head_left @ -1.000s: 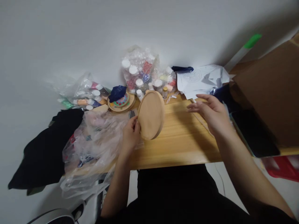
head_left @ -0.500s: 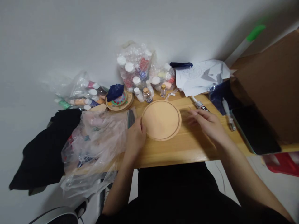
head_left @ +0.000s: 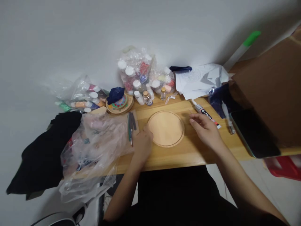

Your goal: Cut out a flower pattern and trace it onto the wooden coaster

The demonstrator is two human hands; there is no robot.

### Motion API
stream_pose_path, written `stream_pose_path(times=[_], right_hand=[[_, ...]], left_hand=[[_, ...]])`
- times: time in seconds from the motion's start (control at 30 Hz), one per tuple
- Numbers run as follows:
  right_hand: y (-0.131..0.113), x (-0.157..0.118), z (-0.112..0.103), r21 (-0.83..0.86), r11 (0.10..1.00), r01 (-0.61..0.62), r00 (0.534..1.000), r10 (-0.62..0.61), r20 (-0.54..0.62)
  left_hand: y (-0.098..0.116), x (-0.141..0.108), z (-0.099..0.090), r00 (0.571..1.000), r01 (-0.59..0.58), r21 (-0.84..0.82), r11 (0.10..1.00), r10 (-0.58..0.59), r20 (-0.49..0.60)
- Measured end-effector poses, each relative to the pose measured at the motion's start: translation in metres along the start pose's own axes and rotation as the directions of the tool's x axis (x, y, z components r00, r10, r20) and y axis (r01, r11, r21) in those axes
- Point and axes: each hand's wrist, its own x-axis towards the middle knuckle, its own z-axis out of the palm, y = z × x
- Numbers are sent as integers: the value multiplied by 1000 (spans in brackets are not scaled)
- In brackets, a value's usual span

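Observation:
A round wooden board [head_left: 166, 128] with a groove near its rim is in front of me, low over or on the table; I cannot tell if it touches. At its left edge my left hand [head_left: 143, 142], slightly blurred, is closed on the rim. My right hand [head_left: 205, 128] is to the right of the board, apart from it, thumb and fingers pinched together. A thin pale stick [head_left: 190, 110] juts from its fingertips. Just behind that hand is a glue tube [head_left: 204, 112], with its nozzle pointing back left.
Bagged bottles [head_left: 136, 70], small corked jars [head_left: 148, 98] and paper sheets [head_left: 199, 80] line the back. Left are a clear plastic bag [head_left: 98, 138], tweezers and tools [head_left: 130, 127], and painted wooden discs [head_left: 119, 106]. Right are a craft pen [head_left: 227, 116], a phone [head_left: 254, 133] and a cardboard box [head_left: 268, 94].
The board has come slightly toward me and to the right, with my left hand moving along on its rim. My right hand has shifted little, uncovering more of the glue tube.

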Motion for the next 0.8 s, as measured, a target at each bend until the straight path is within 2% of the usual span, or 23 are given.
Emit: stream_pose_path(times=[0.17,0.23,0.3,0.37,0.4,0.43,0.47,0.5,0.53,0.57,0.6,0.63,0.7,0.77,0.8], right_hand=[[3,0,2,-18,999,45,999,-45,10],[0,-1,2,-57,994,89,996,-89,-12],[-8,-5,4,-71,988,137,989,-141,-52],[-24,-14,8,25,984,176,982,-174,-78],[-34,-19,13,119,974,192,980,-185,-69],[-44,-25,19,231,951,205,979,-202,-37],[-53,-31,26,340,916,212,973,-230,13],[-61,-37,34,428,877,218,961,-269,63],[-68,-41,43,485,845,226,948,-306,90],[-72,-44,52,515,823,239,937,-334,98],[-75,-46,61,514,818,260,930,-354,94],[-75,-46,68,487,824,290,926,-371,76],[-71,-41,75,378,846,377,909,-417,27],[-65,-34,69,203,870,448,893,-448,-52],[-62,-31,60,111,889,445,895,-436,-94]], left_hand=[[0,2,-7,998,-32,11,999,31,53],[1,2,-14,996,25,-50,998,-20,86],[4,0,-21,992,117,-194,974,-107,63],[11,-3,-24,986,128,-439,890,-163,-45],[17,-4,-24,979,80,-594,800,-176,-105],[23,-6,-24,974,14,-758,653,-180,-137],[31,-6,-24,978,-36,-899,436,-171,-122],[38,-6,-24,989,-39,-985,170,-135,-62],[46,-5,-25,997,18,-995,-103,-70,26],[53,-4,-26,994,108,-938,-330,4,113],[58,-1,-28,980,197,-848,-492,64,190],[61,2,-29,962,262,-759,-596,100,254],[62,8,-32,939,279,-652,-705,59,339],[52,10,-32,932,222,-644,-732,-35,362],[43,8,-30,932,192,-675,-713,-82,352]])
